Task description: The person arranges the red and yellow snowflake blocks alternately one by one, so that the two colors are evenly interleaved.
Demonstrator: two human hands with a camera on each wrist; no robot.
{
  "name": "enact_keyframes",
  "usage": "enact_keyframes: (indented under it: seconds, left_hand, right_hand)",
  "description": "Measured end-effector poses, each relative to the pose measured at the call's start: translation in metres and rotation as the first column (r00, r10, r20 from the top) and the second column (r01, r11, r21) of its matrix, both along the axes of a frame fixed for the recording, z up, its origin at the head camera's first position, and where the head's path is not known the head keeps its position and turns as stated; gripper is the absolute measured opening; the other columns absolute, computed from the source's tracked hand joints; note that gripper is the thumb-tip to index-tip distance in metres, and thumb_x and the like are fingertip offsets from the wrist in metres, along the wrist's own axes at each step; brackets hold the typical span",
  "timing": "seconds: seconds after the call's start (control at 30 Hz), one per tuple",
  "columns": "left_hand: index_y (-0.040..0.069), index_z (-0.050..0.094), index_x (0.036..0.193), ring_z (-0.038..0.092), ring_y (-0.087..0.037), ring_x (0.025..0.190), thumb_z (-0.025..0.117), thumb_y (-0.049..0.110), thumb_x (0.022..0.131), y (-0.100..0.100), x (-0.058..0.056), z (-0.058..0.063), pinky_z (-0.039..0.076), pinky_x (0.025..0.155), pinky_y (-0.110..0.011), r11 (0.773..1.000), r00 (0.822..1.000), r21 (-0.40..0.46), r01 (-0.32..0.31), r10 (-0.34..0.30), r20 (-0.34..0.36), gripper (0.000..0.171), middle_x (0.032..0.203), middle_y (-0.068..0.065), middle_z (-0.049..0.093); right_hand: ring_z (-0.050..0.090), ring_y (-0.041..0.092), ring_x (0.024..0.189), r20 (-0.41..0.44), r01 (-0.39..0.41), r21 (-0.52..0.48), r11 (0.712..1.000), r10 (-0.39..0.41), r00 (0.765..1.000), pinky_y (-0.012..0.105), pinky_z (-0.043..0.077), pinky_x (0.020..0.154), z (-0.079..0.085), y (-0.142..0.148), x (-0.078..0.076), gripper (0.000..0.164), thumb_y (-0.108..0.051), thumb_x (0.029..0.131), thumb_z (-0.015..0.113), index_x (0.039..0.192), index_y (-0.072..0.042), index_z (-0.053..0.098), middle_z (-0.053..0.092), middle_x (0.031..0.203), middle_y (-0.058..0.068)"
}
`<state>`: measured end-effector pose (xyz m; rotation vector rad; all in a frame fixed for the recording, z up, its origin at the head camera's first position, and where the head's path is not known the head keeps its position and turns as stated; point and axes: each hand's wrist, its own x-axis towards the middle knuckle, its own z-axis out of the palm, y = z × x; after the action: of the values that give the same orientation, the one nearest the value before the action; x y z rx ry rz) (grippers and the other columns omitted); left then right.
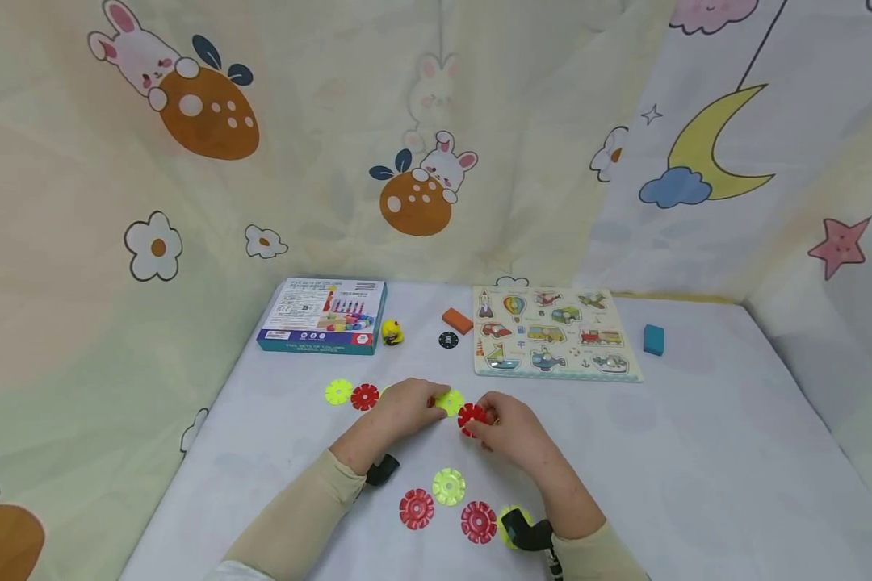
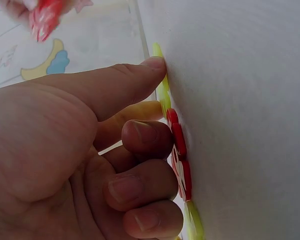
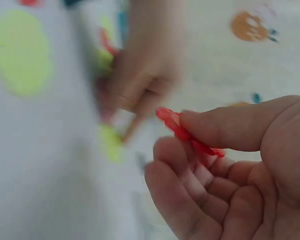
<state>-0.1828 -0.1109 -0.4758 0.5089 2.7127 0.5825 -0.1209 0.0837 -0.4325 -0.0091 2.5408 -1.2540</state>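
Note:
My left hand [image 1: 407,406] rests at a row of flat notched plastic discs on the table. Its thumb and forefinger hold the yellow-green disc [image 1: 450,403] at the row's right end, and its curled fingers touch the red disc [image 2: 181,170] beside it. A yellow-green disc [image 1: 338,392] and a red disc [image 1: 365,397] show at the row's left; the hand hides the middle. Just right of the row, my right hand [image 1: 517,433] pinches another red notched disc [image 1: 471,418] between thumb and fingers, raised above the tabletop in the left wrist view.
Nearer me lie a yellow-green disc [image 1: 449,486], red discs [image 1: 417,509] and another yellow-green one partly behind the right wrist camera [image 1: 526,532]. Behind the row are a boxed set [image 1: 323,316], a yellow toy [image 1: 391,332], an orange block [image 1: 457,320], a black disc [image 1: 448,340], a puzzle board [image 1: 555,333] and a blue block [image 1: 653,340].

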Motion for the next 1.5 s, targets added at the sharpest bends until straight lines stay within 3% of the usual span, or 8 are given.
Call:
enact_keyframes:
  seconds: [0.23, 0.33, 0.5, 0.63, 0.8, 1.03, 1.27, 1.5]
  left_hand:
    - [0.022, 0.058, 0.131, 0.053, -0.013, 0.098, 0.065, 0.038, 0.088, -0.001, 0.0, -0.001, 0.045, 0.09, -0.036, 1.0, 1.0, 0.006, 0.009, -0.009, -0.004, 0.047, 0.123, 0.002, 0.06]
    - [0.022, 0.058, 0.131, 0.053, -0.013, 0.098, 0.065, 0.038, 0.088, 0.001, 0.001, -0.001, 0.045, 0.09, -0.036, 1.0, 1.0, 0.012, 0.019, -0.019, -0.004, 0.047, 0.124, 0.002, 0.06]
    - [0.023, 0.057, 0.132, 0.052, -0.014, 0.099, 0.065, 0.039, 0.088, 0.003, 0.003, -0.001, 0.045, 0.09, -0.036, 1.0, 1.0, 0.017, 0.021, -0.021, 0.005, 0.048, 0.124, 0.002, 0.06]
    - [0.023, 0.057, 0.132, 0.052, -0.014, 0.098, 0.066, 0.038, 0.088, 0.004, 0.005, 0.001, 0.046, 0.088, -0.035, 1.0, 1.0, 0.011, 0.011, -0.011, 0.011, 0.048, 0.123, 0.001, 0.06]
    - [0.023, 0.058, 0.132, 0.053, -0.014, 0.098, 0.066, 0.038, 0.087, 0.005, 0.006, 0.002, 0.046, 0.087, -0.035, 1.0, 1.0, -0.006, 0.01, -0.01, 0.004, 0.048, 0.122, 0.001, 0.061]
    - [0.023, 0.058, 0.131, 0.052, -0.013, 0.094, 0.066, 0.038, 0.087, 0.006, 0.007, 0.0, 0.047, 0.086, -0.034, 1.0, 1.0, -0.007, 0.021, -0.021, 0.002, 0.048, 0.122, 0.002, 0.061]
    - [0.023, 0.057, 0.132, 0.054, -0.014, 0.099, 0.067, 0.04, 0.086, 0.007, 0.004, 0.001, 0.047, 0.087, -0.035, 0.997, 0.999, -0.068, 0.032, -0.034, -0.039, 0.05, 0.121, 0.003, 0.061]
    - [0.028, 0.054, 0.135, 0.054, -0.015, 0.102, 0.068, 0.04, 0.085, 0.018, -0.005, 0.007, 0.046, 0.088, -0.037, 0.998, 1.0, -0.07, 0.006, -0.006, -0.003, 0.053, 0.124, 0.004, 0.06]
  right_hand:
    - [0.061, 0.021, 0.063, -0.021, 0.045, -0.121, 0.992, -0.048, 0.999, 0.033, 0.053, 0.063, 0.022, 0.022, -0.028, 0.042, -0.013, 0.088, 0.067, 0.128, -0.016, 0.055, 0.056, 0.085, 0.011]
    - [0.062, 0.02, 0.07, 0.008, 0.059, -0.113, 0.992, -0.058, 0.998, 0.032, 0.054, 0.067, 0.012, 0.024, -0.037, 0.045, -0.012, 0.088, 0.066, 0.132, -0.014, 0.053, 0.057, 0.092, 0.011]
    - [0.052, 0.024, 0.1, 0.003, 0.007, 0.053, 0.999, -0.008, 1.0, 0.038, 0.05, 0.08, -0.016, 0.018, -0.042, 0.055, -0.014, 0.084, 0.071, 0.136, -0.014, 0.052, 0.054, 0.118, 0.011]
    - [0.046, 0.028, 0.111, -0.019, -0.02, 0.097, 0.995, 0.022, 1.0, 0.044, 0.046, 0.089, -0.036, 0.012, -0.043, 0.058, -0.015, 0.081, 0.074, 0.135, -0.011, 0.052, 0.051, 0.13, 0.012]
    - [0.048, 0.026, 0.108, -0.097, -0.007, 0.143, 0.99, 0.021, 0.995, 0.043, 0.045, 0.089, -0.051, 0.008, -0.042, 0.062, -0.023, 0.079, 0.077, 0.135, -0.011, 0.052, 0.051, 0.128, 0.011]
    - [0.049, 0.025, 0.098, -0.134, 0.049, 0.241, 0.969, -0.017, 0.991, 0.041, 0.049, 0.082, -0.046, 0.012, -0.038, 0.05, -0.021, 0.075, 0.08, 0.12, -0.01, 0.062, 0.049, 0.112, 0.012]
    - [0.05, 0.024, 0.097, -0.129, 0.03, 0.222, 0.975, -0.002, 0.992, 0.04, 0.048, 0.082, -0.046, 0.013, -0.044, 0.046, -0.022, 0.076, 0.08, 0.117, -0.011, 0.062, 0.049, 0.111, 0.01]
    - [0.05, 0.024, 0.097, -0.136, 0.031, 0.197, 0.98, -0.004, 0.991, 0.041, 0.047, 0.084, -0.054, 0.014, -0.05, 0.046, -0.022, 0.074, 0.081, 0.115, -0.012, 0.062, 0.05, 0.112, 0.009]
